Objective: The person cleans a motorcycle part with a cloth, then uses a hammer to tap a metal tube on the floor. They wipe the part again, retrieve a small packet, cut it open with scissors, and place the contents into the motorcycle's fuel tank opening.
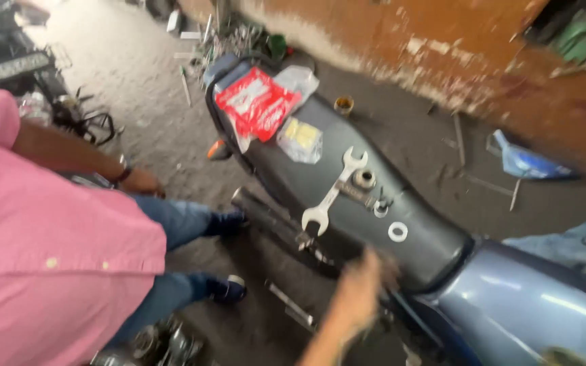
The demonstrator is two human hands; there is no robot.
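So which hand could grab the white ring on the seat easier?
Probably the left hand: it is blurred but right beside the seat, just below the white ring. The right hand is out of view.

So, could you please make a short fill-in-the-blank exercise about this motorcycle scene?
1. The silver wrench lies on the black motorcycle ____.
2. The plastic packet at the seat's rear end is ____ and white.
3. The white ring lies ____ from the wrench.
4. The nearby person's shirt is ____.

Missing words: seat; red; apart; pink
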